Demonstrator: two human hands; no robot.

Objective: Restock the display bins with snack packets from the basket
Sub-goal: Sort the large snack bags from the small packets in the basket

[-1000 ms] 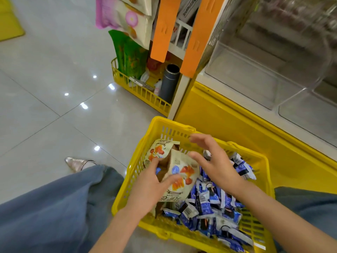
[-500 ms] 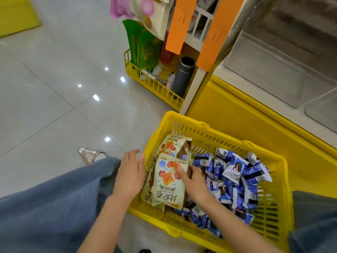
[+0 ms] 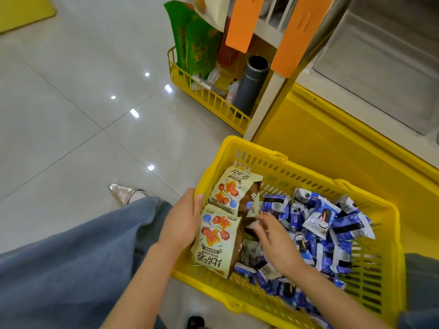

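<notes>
Restocking is barely beginning: left hand (image 3: 183, 222) is pressing flat against 2 beige packets (image 3: 217, 236) in the full basket (image 3: 311, 173); right hand (image 3: 276, 243) is hovering, blurred, grip unclear; clear bin (image 3: 344, 74) is sitting empty.

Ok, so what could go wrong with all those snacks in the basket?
The beige packets stand against the basket rim, propped by the left hand; they might tip out onto the floor. The right hand is blurred beside the loose blue packets, so it could scatter or squash some.
</notes>
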